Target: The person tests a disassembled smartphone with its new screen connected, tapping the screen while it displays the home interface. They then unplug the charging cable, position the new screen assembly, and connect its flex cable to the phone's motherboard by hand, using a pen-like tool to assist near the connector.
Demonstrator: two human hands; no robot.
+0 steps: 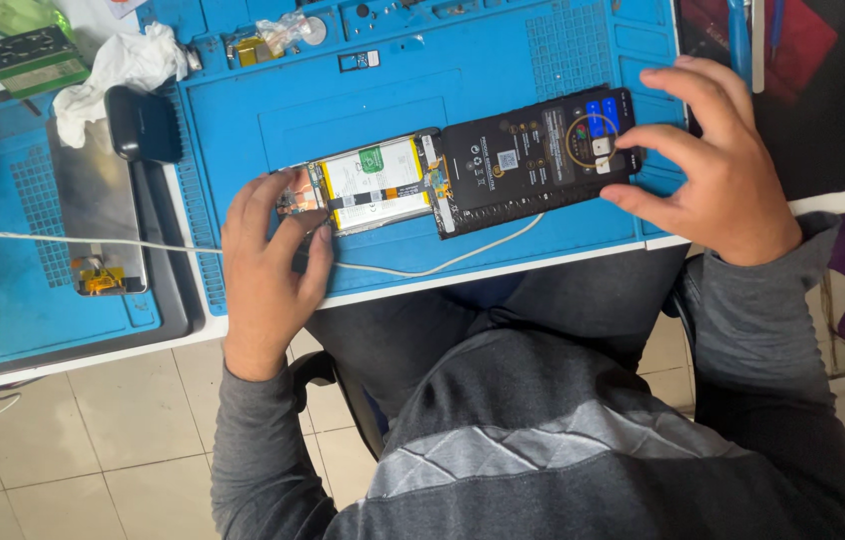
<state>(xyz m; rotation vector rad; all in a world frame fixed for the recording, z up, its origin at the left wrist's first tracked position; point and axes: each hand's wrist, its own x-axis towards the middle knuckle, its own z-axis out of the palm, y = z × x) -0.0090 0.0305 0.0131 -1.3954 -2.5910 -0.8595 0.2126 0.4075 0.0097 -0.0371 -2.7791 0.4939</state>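
An opened phone (373, 185) lies on a blue work mat (263, 110), its white battery and inner parts exposed. My left hand (268, 265) rests on the phone's left end, fingers pressing its edge. To the right lies a black rectangular device (533, 160) with coloured buttons and a ring mark. My right hand (708, 165) grips that device's right end, thumb and fingers around it. The black device touches the phone's right end.
A white cable (443, 262) runs across the mat's front edge. A black case (143, 125) and crumpled white tissue (118, 70) sit at the left, beside a grey metal plate (98, 200). Small parts (278, 38) lie at the back.
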